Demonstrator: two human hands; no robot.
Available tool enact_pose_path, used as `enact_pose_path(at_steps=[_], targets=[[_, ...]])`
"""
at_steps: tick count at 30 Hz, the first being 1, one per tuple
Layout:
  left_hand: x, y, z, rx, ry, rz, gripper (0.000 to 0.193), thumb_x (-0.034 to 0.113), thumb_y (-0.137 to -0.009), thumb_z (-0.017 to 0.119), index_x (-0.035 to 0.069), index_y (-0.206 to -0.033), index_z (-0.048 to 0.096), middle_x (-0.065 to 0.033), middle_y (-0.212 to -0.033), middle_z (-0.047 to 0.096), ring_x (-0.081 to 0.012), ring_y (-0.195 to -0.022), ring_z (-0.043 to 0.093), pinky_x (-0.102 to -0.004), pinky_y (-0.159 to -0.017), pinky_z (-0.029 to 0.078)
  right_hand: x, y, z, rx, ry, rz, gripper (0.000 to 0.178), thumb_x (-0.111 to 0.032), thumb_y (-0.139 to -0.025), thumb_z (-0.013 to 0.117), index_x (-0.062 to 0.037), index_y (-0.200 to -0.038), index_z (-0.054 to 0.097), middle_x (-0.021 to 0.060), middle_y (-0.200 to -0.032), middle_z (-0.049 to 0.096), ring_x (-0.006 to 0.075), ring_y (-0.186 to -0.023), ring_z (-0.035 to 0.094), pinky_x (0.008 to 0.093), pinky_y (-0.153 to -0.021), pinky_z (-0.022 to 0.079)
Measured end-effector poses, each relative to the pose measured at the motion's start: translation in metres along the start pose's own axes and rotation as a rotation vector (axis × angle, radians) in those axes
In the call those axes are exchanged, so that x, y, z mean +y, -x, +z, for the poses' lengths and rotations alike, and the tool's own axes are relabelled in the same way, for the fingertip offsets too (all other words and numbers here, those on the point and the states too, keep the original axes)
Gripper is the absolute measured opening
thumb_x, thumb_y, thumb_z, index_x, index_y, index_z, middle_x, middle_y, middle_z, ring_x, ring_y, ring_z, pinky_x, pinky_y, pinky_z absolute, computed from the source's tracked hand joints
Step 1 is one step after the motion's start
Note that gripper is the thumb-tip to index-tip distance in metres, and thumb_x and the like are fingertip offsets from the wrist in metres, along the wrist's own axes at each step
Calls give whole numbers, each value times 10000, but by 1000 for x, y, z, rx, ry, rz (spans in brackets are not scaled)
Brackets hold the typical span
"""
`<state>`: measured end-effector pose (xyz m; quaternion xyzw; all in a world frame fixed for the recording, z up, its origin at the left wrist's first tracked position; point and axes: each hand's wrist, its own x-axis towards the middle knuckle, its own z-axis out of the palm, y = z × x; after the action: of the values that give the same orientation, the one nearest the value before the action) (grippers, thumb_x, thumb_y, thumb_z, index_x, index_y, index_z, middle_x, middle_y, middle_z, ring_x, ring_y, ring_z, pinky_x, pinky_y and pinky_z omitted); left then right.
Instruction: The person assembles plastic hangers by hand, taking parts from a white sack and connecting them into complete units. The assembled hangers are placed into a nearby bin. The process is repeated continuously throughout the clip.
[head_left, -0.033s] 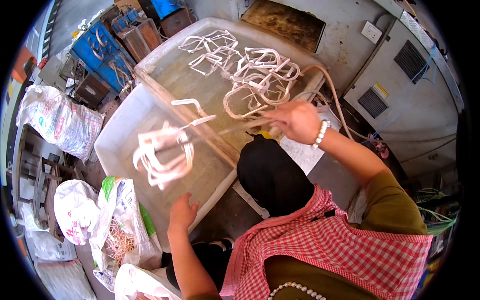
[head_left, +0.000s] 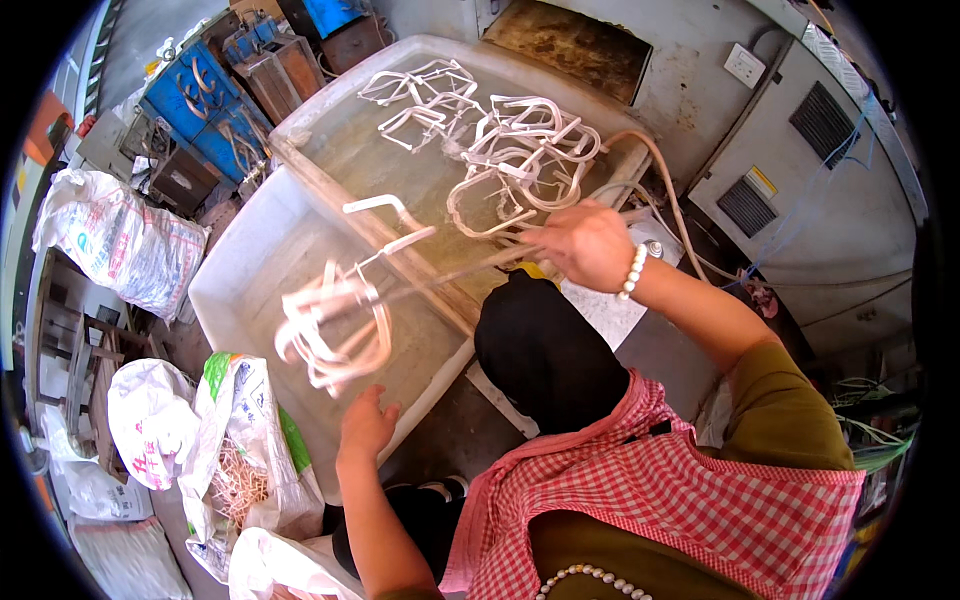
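My right hand, with a white bead bracelet at the wrist, is closed around a long thin rod. Toward the rod's far end, a blurred bundle of curved, pale plastic-looking pieces hangs over the left part of a white tub. My left hand is beside the tub's near side, just below the bundle, holding nothing, fingers apart. One bent pale piece extends across the wooden beam dividing the tub. Several similar looped pieces lie in the cloudy water beyond.
At lower left, an open sack contains thin pinkish pieces; a white sack stands farther back. A tan hose runs along the tub's right side. A grey machine cabinet stands at right. A black-covered knee is near the tub.
The bundle on the rod has shifted slightly right and down. My right hand has moved slightly left; my left hand stays in nearly the same place.
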<state>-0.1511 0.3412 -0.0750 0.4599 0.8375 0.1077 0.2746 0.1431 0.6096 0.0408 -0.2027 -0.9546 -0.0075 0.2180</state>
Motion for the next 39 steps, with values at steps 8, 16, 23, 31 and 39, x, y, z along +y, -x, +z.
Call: enact_pose_path(at_steps=[8,16,23,31,39], targets=[[21,-2,-11,-77,98,-58,396,219,-815,657,41,-1155,557,-204,-1108,598,-360,-977,600,-444,-832,481,36,-31,-76,-100,185,-270,263,-74,-638,636,-128,-887,702,20,-672,568,206,-664,568,355,-642,425],[12,-9,0,-117,-103,-26,402,228,-814,656,54,-1160,547,-208,-1094,596,-394,-969,590,-467,-826,481,101,-12,-113,-216,-127,502,284,-109,-790,656,-101,-1073,670,127,-870,661,305,-805,626,367,-761,493],[-3,-13,7,-181,-59,-95,418,284,-828,640,69,-1174,543,-219,-1160,558,-389,-1040,563,-477,-866,464,204,-52,90,-349,190,709,255,-217,-831,552,-90,-1008,682,188,-915,667,358,-875,637,435,-783,511],[-31,-14,24,-270,-75,-191,445,317,-824,641,67,-1179,548,-228,-1108,580,-400,-1029,565,-476,-866,463,244,-152,321,-383,-42,1027,246,-208,-849,552,-30,-938,696,166,-949,686,316,-894,670,401,-737,533],[-65,0,41,-228,16,-201,438,312,-819,646,60,-1167,558,-230,-1058,590,-406,-986,580,-474,-837,476,185,-102,324,63,-997,1272,222,-237,-868,636,-51,-982,678,-23,-597,549,63,-432,421,236,-380,295]])
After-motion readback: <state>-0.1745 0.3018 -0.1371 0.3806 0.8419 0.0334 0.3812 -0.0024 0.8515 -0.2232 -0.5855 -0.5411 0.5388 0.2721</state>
